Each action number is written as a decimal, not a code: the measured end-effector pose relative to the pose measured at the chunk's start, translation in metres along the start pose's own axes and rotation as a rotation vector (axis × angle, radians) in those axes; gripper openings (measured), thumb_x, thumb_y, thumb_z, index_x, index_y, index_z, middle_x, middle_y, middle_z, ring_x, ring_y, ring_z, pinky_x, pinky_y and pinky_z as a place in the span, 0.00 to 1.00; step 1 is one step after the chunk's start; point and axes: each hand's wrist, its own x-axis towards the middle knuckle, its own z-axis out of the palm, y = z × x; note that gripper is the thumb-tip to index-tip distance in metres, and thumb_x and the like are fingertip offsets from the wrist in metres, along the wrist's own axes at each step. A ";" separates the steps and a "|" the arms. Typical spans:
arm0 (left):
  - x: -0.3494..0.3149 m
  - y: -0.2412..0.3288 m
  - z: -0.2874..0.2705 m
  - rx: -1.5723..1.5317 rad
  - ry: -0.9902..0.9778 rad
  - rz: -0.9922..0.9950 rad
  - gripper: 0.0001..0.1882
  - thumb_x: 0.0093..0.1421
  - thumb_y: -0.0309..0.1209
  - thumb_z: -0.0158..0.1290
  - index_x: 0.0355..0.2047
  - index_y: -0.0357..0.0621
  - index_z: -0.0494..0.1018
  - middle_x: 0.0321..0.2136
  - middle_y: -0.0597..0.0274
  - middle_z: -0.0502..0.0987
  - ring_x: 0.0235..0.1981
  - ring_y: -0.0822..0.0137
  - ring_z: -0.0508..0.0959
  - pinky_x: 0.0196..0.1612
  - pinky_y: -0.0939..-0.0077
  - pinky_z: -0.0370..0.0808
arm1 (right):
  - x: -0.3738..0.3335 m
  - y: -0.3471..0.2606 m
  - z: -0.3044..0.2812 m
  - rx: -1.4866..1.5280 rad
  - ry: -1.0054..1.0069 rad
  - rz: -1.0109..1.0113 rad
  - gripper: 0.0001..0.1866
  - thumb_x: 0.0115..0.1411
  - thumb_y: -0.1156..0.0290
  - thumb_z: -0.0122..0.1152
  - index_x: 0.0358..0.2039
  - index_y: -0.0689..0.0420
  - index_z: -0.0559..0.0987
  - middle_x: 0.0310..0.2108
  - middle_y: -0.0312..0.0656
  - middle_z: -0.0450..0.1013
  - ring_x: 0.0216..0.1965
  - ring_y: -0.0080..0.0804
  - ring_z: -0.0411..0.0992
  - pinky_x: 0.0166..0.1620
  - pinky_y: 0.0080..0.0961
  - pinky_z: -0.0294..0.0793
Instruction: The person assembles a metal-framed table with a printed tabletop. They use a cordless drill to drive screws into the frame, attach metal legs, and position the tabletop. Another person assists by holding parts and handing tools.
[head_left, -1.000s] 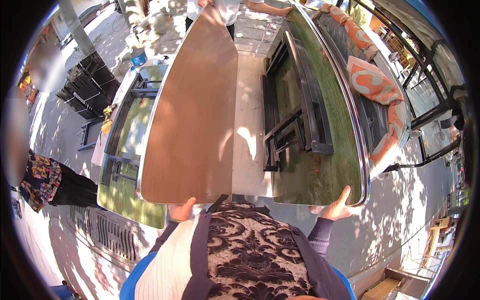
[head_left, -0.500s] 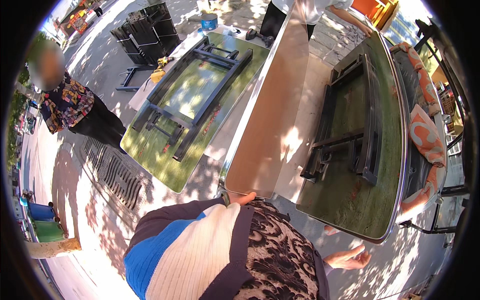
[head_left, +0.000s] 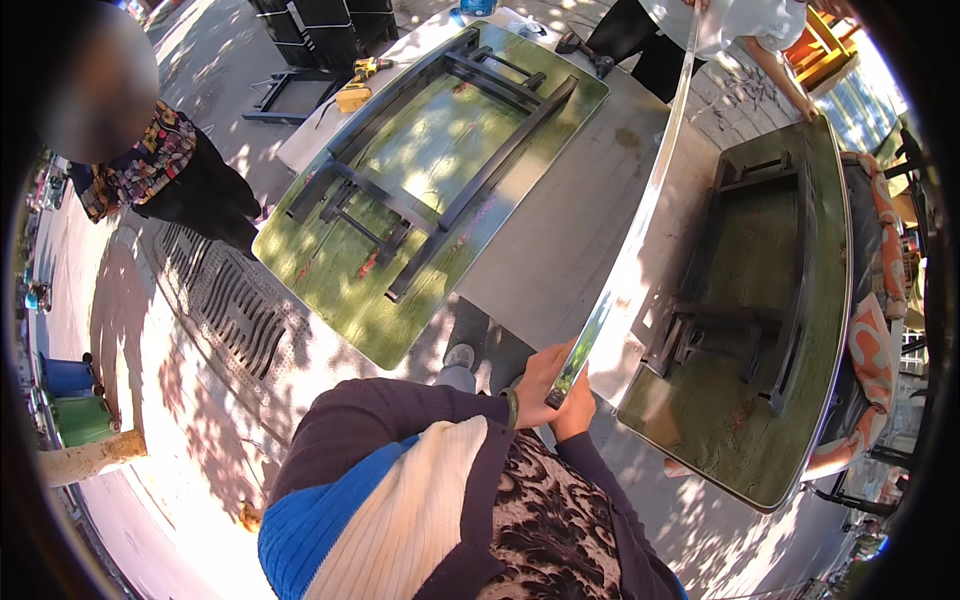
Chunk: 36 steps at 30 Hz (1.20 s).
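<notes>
I count two hands of my own at the near end of one long, thin, shiny metal panel [head_left: 640, 215] standing on edge — it runs from about six o'clock up to one o'clock, where a second person in a white top [head_left: 740, 18] steadies the far end. My left hand [head_left: 540, 385] wraps the panel's near corner, fingers pressed together and curled around the edge; my right hand [head_left: 578, 408] sits just beside it on the other face, tucked behind the sheet, and I cannot tell how its fingers lie.

There are two upturned green-bottomed oval tabletops with dark metal leg frames. One [head_left: 430, 180] lies at eleven o'clock, on a pale grey flat table surface [head_left: 560, 250]. The other [head_left: 770, 330] lies at three o'clock, just beside the panel, its far rim touched by the second person's arm. One yellow power drill [head_left: 358, 82] rests at twelve o'clock near the first tabletop's far end.

A third person in a patterned top [head_left: 140, 170] stands at ten o'clock beside one metal drain grate [head_left: 235, 310] in the pavement. One orange patterned cushioned bench [head_left: 885, 300] lines the right rim — well apart from my hands.
</notes>
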 end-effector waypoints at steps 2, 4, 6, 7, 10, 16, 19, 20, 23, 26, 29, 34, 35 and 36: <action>-0.001 -0.017 -0.005 0.040 0.034 0.035 0.42 0.49 0.37 0.54 0.64 0.41 0.52 0.55 0.45 0.63 0.54 0.45 0.63 0.56 0.56 0.58 | 0.008 -0.006 0.006 0.003 -0.027 0.013 0.38 0.56 0.60 0.55 0.62 0.65 0.54 0.44 0.56 0.72 0.42 0.52 0.73 0.41 0.39 0.73; -0.004 -0.021 -0.001 0.063 0.073 0.044 0.44 0.49 0.38 0.55 0.65 0.42 0.49 0.54 0.45 0.64 0.55 0.45 0.63 0.56 0.58 0.58 | 0.004 -0.001 0.008 -0.015 -0.002 -0.019 0.37 0.56 0.61 0.55 0.61 0.65 0.55 0.39 0.55 0.75 0.38 0.52 0.75 0.38 0.38 0.74; -0.002 -0.027 0.002 0.126 0.029 0.090 0.43 0.49 0.38 0.54 0.64 0.41 0.51 0.54 0.45 0.64 0.54 0.46 0.65 0.54 0.58 0.60 | 0.002 0.015 0.010 0.097 0.010 -0.009 0.37 0.56 0.59 0.56 0.61 0.64 0.56 0.37 0.53 0.75 0.37 0.51 0.75 0.37 0.37 0.73; 0.001 -0.031 0.005 0.095 0.032 0.079 0.43 0.49 0.38 0.55 0.64 0.40 0.51 0.53 0.45 0.65 0.53 0.46 0.66 0.54 0.58 0.61 | 0.006 0.018 0.010 0.046 -0.006 -0.025 0.38 0.55 0.58 0.57 0.60 0.63 0.55 0.36 0.53 0.75 0.37 0.51 0.75 0.37 0.37 0.73; -0.001 -0.028 0.007 0.168 0.081 0.108 0.36 0.48 0.35 0.53 0.58 0.39 0.59 0.52 0.45 0.65 0.50 0.46 0.67 0.52 0.61 0.64 | 0.005 0.019 0.003 0.113 -0.053 -0.070 0.40 0.53 0.55 0.59 0.61 0.60 0.55 0.34 0.52 0.76 0.37 0.53 0.75 0.37 0.39 0.73; 0.010 -0.020 0.010 0.311 -0.167 0.231 0.50 0.45 0.40 0.59 0.62 0.31 0.46 0.49 0.43 0.65 0.45 0.47 0.71 0.46 0.60 0.69 | 0.002 0.099 0.041 0.427 -0.044 -0.111 0.35 0.56 0.56 0.57 0.59 0.60 0.60 0.48 0.49 0.71 0.51 0.44 0.67 0.52 0.36 0.63; 0.005 -0.033 -0.006 0.197 -0.474 0.172 0.47 0.49 0.44 0.61 0.62 0.36 0.51 0.47 0.45 0.67 0.43 0.49 0.72 0.47 0.61 0.70 | -0.014 0.085 0.001 -0.287 -0.167 -0.177 0.28 0.60 0.59 0.56 0.56 0.63 0.66 0.56 0.48 0.65 0.58 0.42 0.61 0.60 0.37 0.56; -0.003 -0.048 -0.014 0.074 -0.395 0.044 0.45 0.50 0.45 0.61 0.62 0.36 0.53 0.48 0.46 0.67 0.45 0.51 0.72 0.48 0.62 0.70 | -0.017 0.082 -0.006 -0.122 -0.100 -0.135 0.28 0.59 0.60 0.58 0.55 0.64 0.67 0.56 0.49 0.66 0.57 0.42 0.62 0.58 0.38 0.59; -0.046 -0.133 -0.060 0.177 0.109 -0.423 0.43 0.50 0.48 0.59 0.60 0.36 0.57 0.52 0.44 0.67 0.50 0.51 0.69 0.52 0.63 0.68 | -0.031 0.095 -0.021 0.258 0.110 -0.008 0.27 0.57 0.65 0.64 0.52 0.66 0.69 0.54 0.53 0.67 0.54 0.42 0.65 0.53 0.39 0.64; -0.125 -0.242 -0.146 0.503 0.719 -1.264 0.37 0.49 0.44 0.57 0.55 0.37 0.60 0.54 0.40 0.63 0.55 0.43 0.65 0.55 0.55 0.66 | -0.035 0.088 -0.014 0.474 0.352 0.042 0.21 0.56 0.68 0.65 0.45 0.68 0.73 0.45 0.48 0.73 0.41 0.35 0.72 0.41 0.32 0.71; -0.177 -0.279 -0.225 0.586 0.901 -1.730 0.32 0.52 0.48 0.52 0.51 0.37 0.66 0.50 0.43 0.70 0.49 0.49 0.73 0.48 0.61 0.70 | -0.036 0.135 -0.003 0.415 0.360 0.119 0.18 0.56 0.68 0.65 0.42 0.67 0.74 0.36 0.41 0.75 0.31 0.26 0.72 0.32 0.25 0.71; -0.205 -0.340 -0.253 -0.494 1.167 -1.503 0.21 0.55 0.40 0.54 0.43 0.37 0.71 0.34 0.52 0.78 0.37 0.55 0.77 0.38 0.61 0.73 | -0.033 0.148 -0.007 0.298 0.461 0.064 0.12 0.54 0.70 0.65 0.35 0.64 0.76 0.29 0.37 0.74 0.25 0.22 0.70 0.27 0.21 0.72; -0.189 -0.336 -0.231 -0.596 1.023 -1.469 0.23 0.56 0.43 0.53 0.45 0.37 0.71 0.39 0.51 0.77 0.41 0.56 0.76 0.42 0.64 0.73 | -0.045 0.155 -0.019 0.223 0.481 0.080 0.12 0.54 0.70 0.66 0.34 0.64 0.76 0.30 0.38 0.74 0.25 0.22 0.71 0.28 0.21 0.72; -0.187 -0.345 -0.229 -0.616 0.945 -1.459 0.24 0.57 0.45 0.51 0.45 0.37 0.70 0.40 0.51 0.76 0.42 0.56 0.76 0.43 0.65 0.73 | -0.052 0.152 -0.026 0.214 0.469 0.090 0.12 0.54 0.69 0.66 0.34 0.64 0.76 0.29 0.37 0.74 0.26 0.23 0.71 0.28 0.21 0.73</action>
